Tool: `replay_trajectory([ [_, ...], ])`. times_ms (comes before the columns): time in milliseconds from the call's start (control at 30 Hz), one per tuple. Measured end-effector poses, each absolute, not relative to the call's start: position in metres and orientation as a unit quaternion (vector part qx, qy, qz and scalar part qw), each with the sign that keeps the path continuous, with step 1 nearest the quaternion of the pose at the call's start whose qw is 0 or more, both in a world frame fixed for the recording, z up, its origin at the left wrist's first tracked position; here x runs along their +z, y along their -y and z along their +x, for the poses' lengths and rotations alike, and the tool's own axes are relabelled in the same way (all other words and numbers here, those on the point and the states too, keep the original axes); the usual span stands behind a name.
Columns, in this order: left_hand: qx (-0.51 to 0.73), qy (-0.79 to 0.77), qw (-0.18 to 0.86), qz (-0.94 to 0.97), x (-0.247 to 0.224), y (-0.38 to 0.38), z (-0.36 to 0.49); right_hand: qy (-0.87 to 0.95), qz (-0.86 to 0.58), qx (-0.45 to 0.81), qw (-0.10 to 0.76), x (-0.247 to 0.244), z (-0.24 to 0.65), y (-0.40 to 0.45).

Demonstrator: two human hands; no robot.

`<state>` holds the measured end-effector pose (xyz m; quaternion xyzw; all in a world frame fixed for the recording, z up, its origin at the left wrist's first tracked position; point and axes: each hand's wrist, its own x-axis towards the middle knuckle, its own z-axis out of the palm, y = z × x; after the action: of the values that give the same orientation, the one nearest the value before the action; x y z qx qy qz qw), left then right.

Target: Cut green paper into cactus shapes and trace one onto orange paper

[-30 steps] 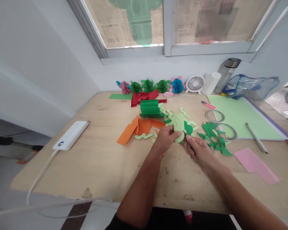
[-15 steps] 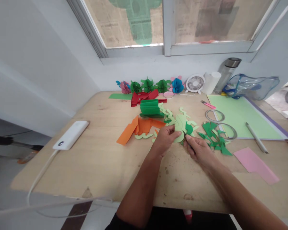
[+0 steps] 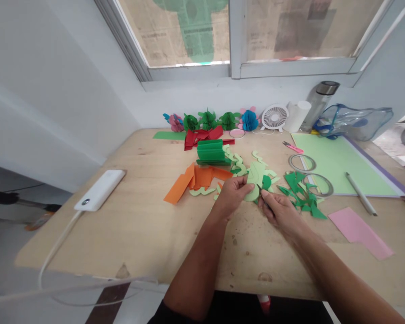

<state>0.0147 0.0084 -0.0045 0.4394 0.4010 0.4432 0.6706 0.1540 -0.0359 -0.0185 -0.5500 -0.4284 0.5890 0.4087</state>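
Pinching a pale-green paper sheet [image 3: 256, 172], apparently only part-cut, the left hand [image 3: 232, 194] faces a small dark cutting tool [image 3: 266, 197] gripped in the right hand [image 3: 279, 209]; wavy pale-green paper cutouts [image 3: 242, 169] lie beyond the left.

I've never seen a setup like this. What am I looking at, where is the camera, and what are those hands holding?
There is no machine at work here, just one person's two bare hands. The camera is worn on the head, looking forward and down.

The left hand holds a piece of pale green paper. The right hand grips a small dark tool, mostly hidden, with its tip at the paper's edge.

On the wooden table lie orange paper, red paper, pleated green paper and dark green scraps. A small white fan stands at the back.
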Motion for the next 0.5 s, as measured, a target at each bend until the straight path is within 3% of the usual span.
replay_trajectory([
  [500, 0.437, -0.42, 0.662, 0.441, -0.0029, -0.0075, 0.0149, 0.446, -0.544, 0.579, 0.412, -0.0166, 0.1531, 0.0354],
])
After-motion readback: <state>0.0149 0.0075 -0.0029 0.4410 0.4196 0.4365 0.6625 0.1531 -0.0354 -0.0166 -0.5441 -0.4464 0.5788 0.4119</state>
